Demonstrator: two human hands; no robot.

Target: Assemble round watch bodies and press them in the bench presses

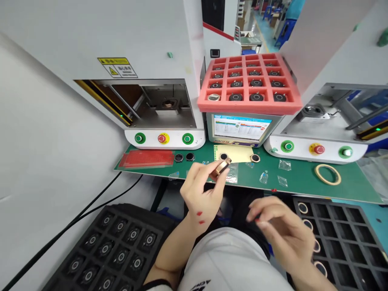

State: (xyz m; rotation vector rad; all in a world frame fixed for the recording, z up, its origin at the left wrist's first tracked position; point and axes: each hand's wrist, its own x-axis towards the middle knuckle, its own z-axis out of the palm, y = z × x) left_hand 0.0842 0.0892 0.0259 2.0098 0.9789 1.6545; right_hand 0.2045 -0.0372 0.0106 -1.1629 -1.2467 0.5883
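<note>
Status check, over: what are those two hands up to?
Left hand gripping gold-edged round part. Right hand apart from it, red bit at fingertips. Plastic scraps on green bench.

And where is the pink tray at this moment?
In the head view, upper right of centre: the pink tray sits directly above the monitor, between the two white machines.

Right hand (pixel 285 232) blurred near green bench (pixel 303 178); monitor print (pixel 239 126) on bench, illegibly small; black tray (pixel 157 220) below bench's left, cropped
</note>
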